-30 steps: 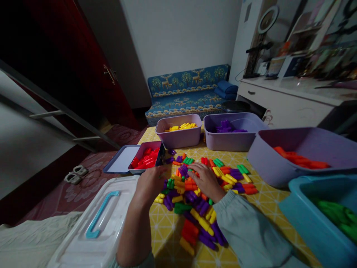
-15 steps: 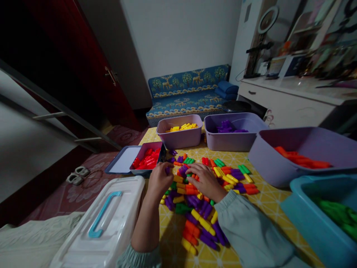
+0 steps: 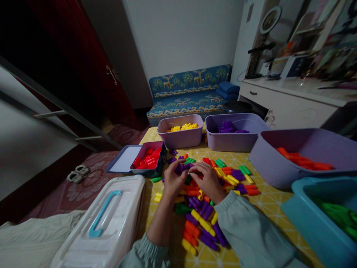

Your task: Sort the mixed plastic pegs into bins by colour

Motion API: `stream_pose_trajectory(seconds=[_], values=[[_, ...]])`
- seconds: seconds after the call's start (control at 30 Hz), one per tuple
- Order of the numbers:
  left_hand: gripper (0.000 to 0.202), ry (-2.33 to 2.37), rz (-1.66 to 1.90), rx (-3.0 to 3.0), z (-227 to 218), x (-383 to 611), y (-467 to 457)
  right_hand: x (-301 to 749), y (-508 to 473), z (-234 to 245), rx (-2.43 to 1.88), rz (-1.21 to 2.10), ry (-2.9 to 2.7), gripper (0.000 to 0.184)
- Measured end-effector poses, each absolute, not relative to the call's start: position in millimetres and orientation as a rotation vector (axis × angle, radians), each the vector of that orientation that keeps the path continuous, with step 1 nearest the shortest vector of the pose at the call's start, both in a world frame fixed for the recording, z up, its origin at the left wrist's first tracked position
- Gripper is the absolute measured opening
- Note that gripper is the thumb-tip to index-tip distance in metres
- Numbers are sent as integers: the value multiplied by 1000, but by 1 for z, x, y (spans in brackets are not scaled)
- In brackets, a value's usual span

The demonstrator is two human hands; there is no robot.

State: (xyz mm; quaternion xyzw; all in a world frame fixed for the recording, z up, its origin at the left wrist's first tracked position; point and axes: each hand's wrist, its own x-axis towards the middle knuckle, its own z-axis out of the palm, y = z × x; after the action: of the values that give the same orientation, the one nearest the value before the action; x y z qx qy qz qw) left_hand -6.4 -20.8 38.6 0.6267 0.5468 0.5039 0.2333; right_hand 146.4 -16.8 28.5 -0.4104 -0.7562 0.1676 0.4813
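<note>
My left hand [image 3: 174, 180] is closed around purple plastic pieces [image 3: 182, 167], which stick out between its thumb and fingers. My right hand [image 3: 206, 179] meets it there, its fingertips pinched at the right end of the same purple pieces. How many pieces are held is hidden by the fingers. Below and around both hands spreads a loose pile of small peg-shaped plastic pieces [image 3: 205, 221] in yellow, orange, purple, green and red. The pile lies on a yellow patterned tablecloth [image 3: 173, 242].
Left of the pile stand a box of red pieces [image 3: 161, 163] and a white lidded bin [image 3: 111, 219]. Along the back are lilac bins with yellow [image 3: 180, 140] and purple pieces [image 3: 231, 143]. To the right, a lilac bin [image 3: 267, 163] holds orange ones and a teal bin [image 3: 304, 219] green ones.
My left hand has moved right and turned, bringing purple pieces up to my right hand. The fingers of my right hand have drawn together at them.
</note>
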Motion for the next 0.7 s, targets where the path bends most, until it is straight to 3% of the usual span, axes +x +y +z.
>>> stream_pose_trajectory(seconds=[0.13, 0.27, 0.47, 0.7], values=[[40, 1272, 1422, 1501, 44, -3, -22, 146, -19, 29, -1040, 404, -1641, 5], [45, 1187, 1410, 1395, 43, -2, -23, 147, -19, 26, -1082, 547, -1538, 23], [53, 1149, 1441, 1242, 38, -1, -21, 149, -18, 30, -1125, 597, -1685, 18], [67, 921, 1401, 838, 33, 0, -18, 151, -17, 27, -1154, 592, -1476, 20]])
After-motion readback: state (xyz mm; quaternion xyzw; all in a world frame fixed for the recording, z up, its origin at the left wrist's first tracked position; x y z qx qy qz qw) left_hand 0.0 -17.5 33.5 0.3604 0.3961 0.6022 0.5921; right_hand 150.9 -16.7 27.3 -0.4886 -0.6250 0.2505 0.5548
